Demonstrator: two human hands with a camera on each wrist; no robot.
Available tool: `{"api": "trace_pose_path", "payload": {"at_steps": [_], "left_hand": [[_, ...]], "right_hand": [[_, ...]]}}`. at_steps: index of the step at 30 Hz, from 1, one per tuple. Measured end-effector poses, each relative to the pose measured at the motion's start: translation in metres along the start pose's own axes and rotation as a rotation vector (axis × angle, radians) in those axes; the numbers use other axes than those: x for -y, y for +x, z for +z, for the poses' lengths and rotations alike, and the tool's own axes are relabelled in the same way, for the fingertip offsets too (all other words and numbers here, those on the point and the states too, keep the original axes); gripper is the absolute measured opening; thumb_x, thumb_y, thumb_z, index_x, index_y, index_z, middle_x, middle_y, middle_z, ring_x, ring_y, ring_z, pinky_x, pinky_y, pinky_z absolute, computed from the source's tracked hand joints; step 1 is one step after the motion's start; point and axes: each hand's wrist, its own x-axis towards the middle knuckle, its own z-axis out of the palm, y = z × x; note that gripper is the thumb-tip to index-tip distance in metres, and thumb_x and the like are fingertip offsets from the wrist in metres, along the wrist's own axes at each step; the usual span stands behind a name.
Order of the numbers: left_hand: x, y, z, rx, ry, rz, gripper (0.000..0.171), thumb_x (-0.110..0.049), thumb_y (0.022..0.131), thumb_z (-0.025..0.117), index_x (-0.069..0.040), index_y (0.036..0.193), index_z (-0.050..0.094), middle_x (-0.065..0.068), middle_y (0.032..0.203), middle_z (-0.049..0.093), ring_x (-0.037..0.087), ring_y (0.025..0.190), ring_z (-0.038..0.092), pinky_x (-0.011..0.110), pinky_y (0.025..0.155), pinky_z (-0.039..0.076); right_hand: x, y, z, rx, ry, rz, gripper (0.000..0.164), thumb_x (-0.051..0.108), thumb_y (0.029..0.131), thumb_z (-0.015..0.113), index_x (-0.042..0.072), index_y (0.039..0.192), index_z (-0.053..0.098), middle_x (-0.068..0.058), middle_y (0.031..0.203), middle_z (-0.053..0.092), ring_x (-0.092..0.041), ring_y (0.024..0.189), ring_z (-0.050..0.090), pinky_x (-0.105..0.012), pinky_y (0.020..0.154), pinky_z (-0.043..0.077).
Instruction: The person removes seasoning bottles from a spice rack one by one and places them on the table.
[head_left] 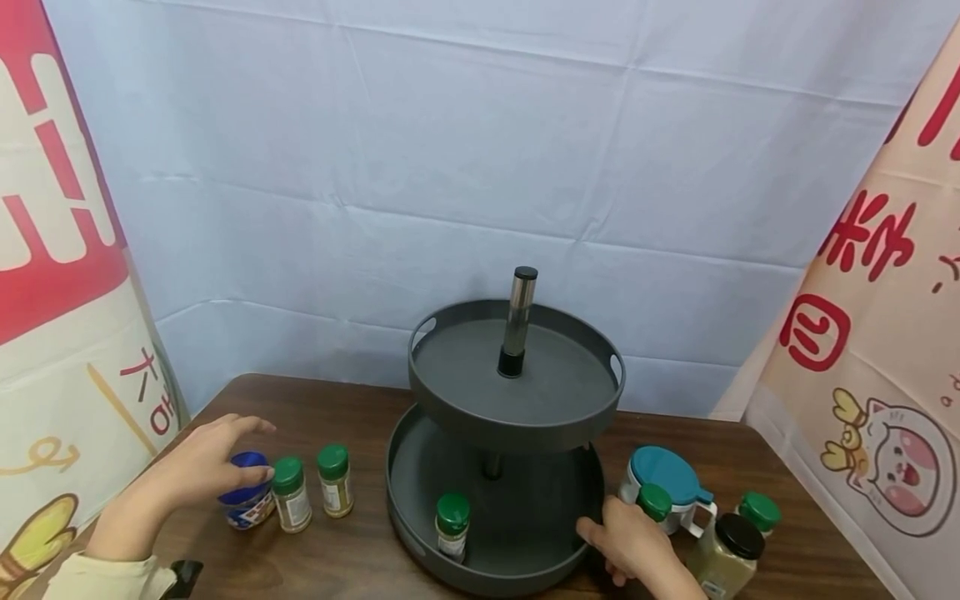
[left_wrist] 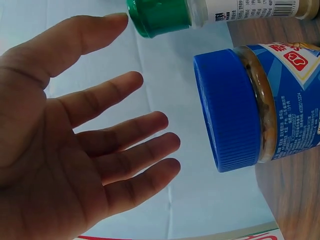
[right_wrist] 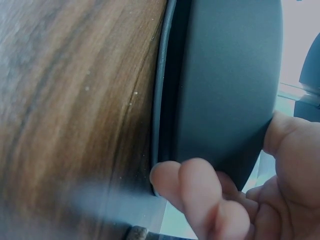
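My left hand [head_left: 198, 471] hovers over a blue-lidded jar [head_left: 250, 504], its fingers spread. In the left wrist view a gap shows between the fingertips and the jar's blue lid [left_wrist: 227, 110]. Two green-capped spice bottles [head_left: 291, 496] [head_left: 335, 483] stand beside that jar. With the thumb at the rim and the fingers curled against the outer side, my right hand [head_left: 630, 537] holds the edge of the lower tray of a dark grey two-tier rack [head_left: 517, 429]. The tray wall [right_wrist: 230, 90] fills the right wrist view's middle. Another green-capped spice bottle [head_left: 452, 525] stands in the lower tray.
Right of the rack are a teal-lidded container [head_left: 663, 475] with a handle, a black-capped bottle [head_left: 726, 554] and green-capped bottles [head_left: 759, 510]. A metal post [head_left: 519, 317] rises from the upper tray. Pale cloth [head_left: 480, 167] hangs behind the wooden table [head_left: 315, 417].
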Motion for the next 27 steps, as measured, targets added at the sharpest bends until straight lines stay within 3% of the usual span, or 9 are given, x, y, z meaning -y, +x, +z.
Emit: {"api": "trace_pose_path", "payload": {"at_steps": [8,18,27], "left_hand": [[-0.012,0.003,0.007,0.012,-0.023,0.063,0.051,-0.031,0.071,0.079,-0.005,0.111,0.062,0.012,0.109,0.059,0.037,0.100,0.055,0.052,0.077,0.047],[-0.047,0.007,0.013,0.026,-0.073,0.143,0.047,-0.029,0.075,0.077,-0.009,0.114,0.061,0.003,0.111,0.055,0.030,0.103,0.055,0.047,0.079,0.048],[-0.083,0.006,0.022,-0.018,-0.041,0.306,0.041,-0.028,0.076,0.076,-0.012,0.111,0.062,0.002,0.112,0.054,0.020,0.099,0.055,0.038,0.076,0.050]], "right_hand": [[0.000,-0.001,0.000,0.002,0.010,-0.007,0.031,0.031,0.088,0.056,0.001,0.081,0.052,-0.013,0.060,0.056,-0.024,0.047,0.056,-0.036,0.052,0.046],[0.000,0.000,-0.001,0.009,0.011,0.000,0.032,0.032,0.088,0.057,0.002,0.080,0.052,-0.013,0.061,0.056,-0.024,0.048,0.056,-0.036,0.051,0.046],[0.001,0.003,0.000,0.020,-0.013,0.030,0.032,0.031,0.089,0.057,0.002,0.077,0.052,-0.013,0.060,0.057,-0.024,0.049,0.057,-0.037,0.050,0.046]]}}
